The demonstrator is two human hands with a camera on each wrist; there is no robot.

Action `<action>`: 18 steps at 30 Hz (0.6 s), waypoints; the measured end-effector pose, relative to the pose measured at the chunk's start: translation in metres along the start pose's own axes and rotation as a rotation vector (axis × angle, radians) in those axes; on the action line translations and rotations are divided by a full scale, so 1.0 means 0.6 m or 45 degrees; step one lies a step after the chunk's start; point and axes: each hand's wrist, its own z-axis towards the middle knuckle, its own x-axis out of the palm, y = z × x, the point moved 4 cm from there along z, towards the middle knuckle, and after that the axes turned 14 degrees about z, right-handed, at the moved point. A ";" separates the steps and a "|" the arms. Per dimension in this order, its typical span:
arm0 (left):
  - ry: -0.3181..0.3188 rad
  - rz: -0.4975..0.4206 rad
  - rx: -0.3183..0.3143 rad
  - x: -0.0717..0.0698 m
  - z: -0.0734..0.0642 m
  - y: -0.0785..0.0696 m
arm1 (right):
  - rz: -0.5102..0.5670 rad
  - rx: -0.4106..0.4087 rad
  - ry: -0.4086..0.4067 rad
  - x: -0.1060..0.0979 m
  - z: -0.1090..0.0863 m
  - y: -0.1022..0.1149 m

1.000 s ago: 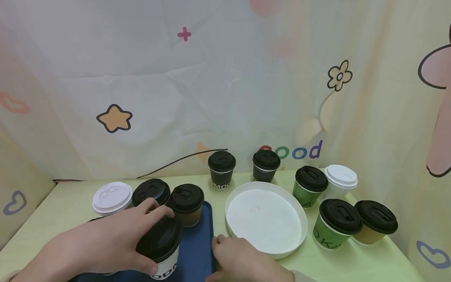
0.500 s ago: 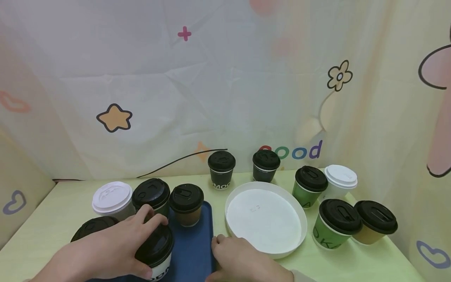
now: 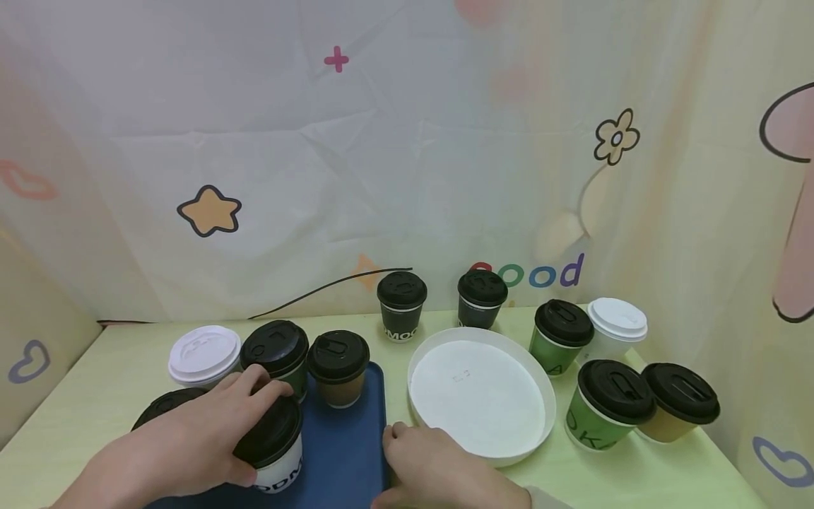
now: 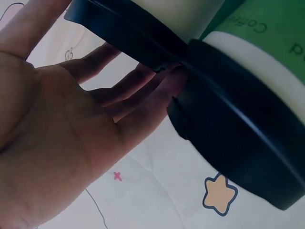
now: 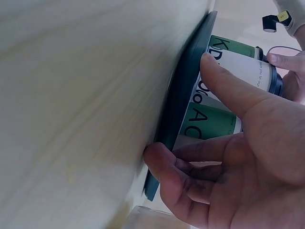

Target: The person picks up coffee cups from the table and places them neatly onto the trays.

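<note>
My left hand (image 3: pixel 191 435) holds a white paper cup (image 3: pixel 282 470) by its black lid, thumb on the near side, over the blue tray (image 3: pixel 343 452). In the left wrist view the fingers curl round the black lid (image 4: pixel 124 36), close beside a green cup (image 4: pixel 271 43). On the tray are a black-lidded green cup (image 3: pixel 276 350), a brown cup (image 3: pixel 339 371) and a cup with a black lid (image 3: pixel 167 405) partly behind the left hand. My right hand (image 3: pixel 448 470) grips the tray's right edge; in the right wrist view its thumb and curled fingers are at the rim (image 5: pixel 178 90).
Right of the tray lies a round white dish (image 3: pixel 480 396). Two dark cups (image 3: pixel 402 311) stand behind it. Green cups (image 3: pixel 600 417), a brown cup (image 3: pixel 674 410) and a white-lidded cup (image 3: pixel 613 329) stand at the right. A white-lidded cup (image 3: pixel 205 357) stands at the left.
My left hand has moved the white cup leftward over the tray, closer to the cups at the left. The right hand stays at the tray's edge.
</note>
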 end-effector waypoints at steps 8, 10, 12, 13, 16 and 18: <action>-0.073 0.007 0.026 -0.003 -0.002 0.004 | 0.014 0.004 0.015 -0.012 -0.008 0.010; -0.087 0.007 0.028 -0.003 -0.001 0.005 | 0.020 0.006 0.014 -0.013 -0.009 0.010; -0.086 -0.007 0.025 -0.001 -0.001 0.007 | 0.020 0.009 0.000 -0.014 -0.011 0.012; -0.086 -0.015 0.026 0.000 -0.001 0.008 | 0.020 0.013 -0.011 -0.015 -0.013 0.014; -0.112 -0.045 0.047 0.001 -0.005 0.011 | 0.011 0.017 -0.025 -0.017 -0.015 0.015; -0.160 -0.063 0.072 0.000 -0.012 0.015 | 0.012 0.020 -0.025 -0.018 -0.016 0.015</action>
